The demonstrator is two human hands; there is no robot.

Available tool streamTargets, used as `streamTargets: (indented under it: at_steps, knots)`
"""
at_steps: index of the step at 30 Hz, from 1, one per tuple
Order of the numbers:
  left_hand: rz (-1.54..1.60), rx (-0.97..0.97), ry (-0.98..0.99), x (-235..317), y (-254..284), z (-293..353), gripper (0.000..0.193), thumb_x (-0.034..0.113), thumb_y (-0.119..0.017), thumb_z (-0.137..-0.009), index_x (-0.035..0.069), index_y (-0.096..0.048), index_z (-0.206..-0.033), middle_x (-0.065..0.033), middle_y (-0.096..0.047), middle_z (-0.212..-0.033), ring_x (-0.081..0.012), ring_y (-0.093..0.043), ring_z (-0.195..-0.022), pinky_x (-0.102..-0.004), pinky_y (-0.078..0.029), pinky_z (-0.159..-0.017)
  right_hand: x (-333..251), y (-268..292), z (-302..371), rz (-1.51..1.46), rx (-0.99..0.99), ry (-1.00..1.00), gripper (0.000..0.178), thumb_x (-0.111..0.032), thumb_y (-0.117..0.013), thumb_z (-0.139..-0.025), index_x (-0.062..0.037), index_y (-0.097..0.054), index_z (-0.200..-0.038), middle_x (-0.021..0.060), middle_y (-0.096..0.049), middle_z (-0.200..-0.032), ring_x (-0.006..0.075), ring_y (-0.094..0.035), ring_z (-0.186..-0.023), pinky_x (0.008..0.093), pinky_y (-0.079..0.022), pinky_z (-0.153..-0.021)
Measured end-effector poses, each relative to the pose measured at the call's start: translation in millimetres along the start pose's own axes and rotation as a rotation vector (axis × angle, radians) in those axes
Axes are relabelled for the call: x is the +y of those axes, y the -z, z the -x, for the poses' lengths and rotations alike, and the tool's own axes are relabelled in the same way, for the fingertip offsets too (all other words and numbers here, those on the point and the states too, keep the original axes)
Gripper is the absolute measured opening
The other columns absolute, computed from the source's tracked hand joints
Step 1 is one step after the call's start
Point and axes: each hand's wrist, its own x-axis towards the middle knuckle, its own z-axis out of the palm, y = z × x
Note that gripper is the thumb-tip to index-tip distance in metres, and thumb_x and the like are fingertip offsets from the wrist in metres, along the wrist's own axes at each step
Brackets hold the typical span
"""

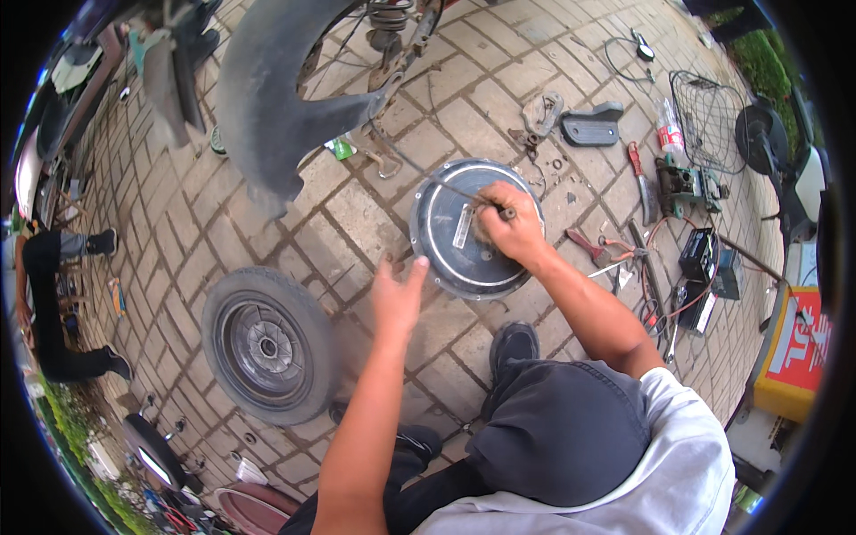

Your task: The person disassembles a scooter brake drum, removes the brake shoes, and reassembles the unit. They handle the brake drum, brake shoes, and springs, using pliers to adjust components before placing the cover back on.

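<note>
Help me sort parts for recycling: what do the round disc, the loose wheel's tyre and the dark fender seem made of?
Round disc: probably painted metal; dark, slight sheen, bright ring.
Tyre: likely rubber; matte, dusty sidewall.
Fender: perhaps moulded plastic; smooth, dull grey, though painted metal is possible.

shirt: whitish (687, 455), short-sleeved | trousers: dark grey (557, 437) | shoes: dark (514, 346), seemingly black, partly hidden

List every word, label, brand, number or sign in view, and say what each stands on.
Lettering is only located here, not copied out.
Red-and-yellow panel: large, bold characters.
Clear plastic bottle with a red label: print too small to read.
Round dark metal wheel hub: pale rectangular label, too blurred to read.
Small green-and-white packet: any print too small to read.
</note>
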Motion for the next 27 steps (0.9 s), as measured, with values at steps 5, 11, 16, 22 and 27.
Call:
streamTargets:
  at_steps: [5, 11, 16, 22, 27]
  knots:
    - [0.203, 0.087, 0.064, 51, 45, 1, 0.077, 0.035, -0.073, -0.09, -0.009, -0.039, -0.143, -0.023, -0.053, -0.137, -0.0282, -0.05, -0.128, -0.0384, -0.035, -0.111, -48, 31, -29, -0.193, -0.097, -0.314, 0.014, 0.002, -0.053, -0.085, 0.0036, -0.066, -0.089, 0.0057, -0.061, -0.061, 0.0103, -0.056, -0.051, 0.0277, -0.045, -0.047]
    - [0.237, 0.251, -0.043, 24, 98, -21, 0.053, 0.029, -0.067, -0.094, -0.011, -0.054, -0.127, -0.0162, -0.062, -0.12, -0.0217, -0.057, -0.109, -0.0328, -0.042, -0.098, -149, 66, -89, -0.071, -0.14, -0.117, 0.019, -0.004, -0.056, -0.086, 0.0077, -0.069, -0.095, 0.0025, -0.064, -0.071, 0.008, -0.055, -0.06, 0.022, -0.042, -0.053]
    - [0.326, 0.272, 0.015, 28, 113, -12, 0.046, 0.028, -0.066, -0.095, -0.008, -0.058, -0.123, -0.0087, -0.062, -0.114, -0.0167, -0.055, -0.102, -0.0297, -0.042, -0.093, -159, 54, -68, -0.142, -0.074, -0.209, 0.024, -0.008, -0.056, -0.087, 0.0093, -0.07, -0.095, 0.0055, -0.069, -0.079, 0.0102, -0.062, -0.075, 0.0237, -0.049, -0.066]
    - [0.416, 0.164, 0.061, 41, 79, -20, 0.054, 0.03, -0.066, -0.095, -0.008, -0.051, -0.132, -0.0129, -0.06, -0.126, -0.0211, -0.055, -0.119, -0.0353, -0.04, -0.106, -23, -4, -35, 0.024, -0.057, -0.265, 0.018, -0.007, -0.059, -0.081, 0.0025, -0.071, -0.091, 0.0147, -0.069, -0.08, 0.0249, -0.065, -0.075, 0.0375, -0.053, -0.072]
    - [-0.069, 0.063, -0.237, 44, 52, -23, 0.046, 0.029, -0.065, -0.095, -0.006, -0.058, -0.125, -0.0147, -0.064, -0.119, -0.0207, -0.059, -0.11, -0.0332, -0.045, -0.097, -18, -30, -21, 0.146, -0.049, 0.108, 0.011, -0.004, -0.059, -0.075, 0.0, -0.067, -0.082, 0.0164, -0.064, -0.081, 0.0362, -0.059, -0.081, 0.0447, -0.047, -0.076]
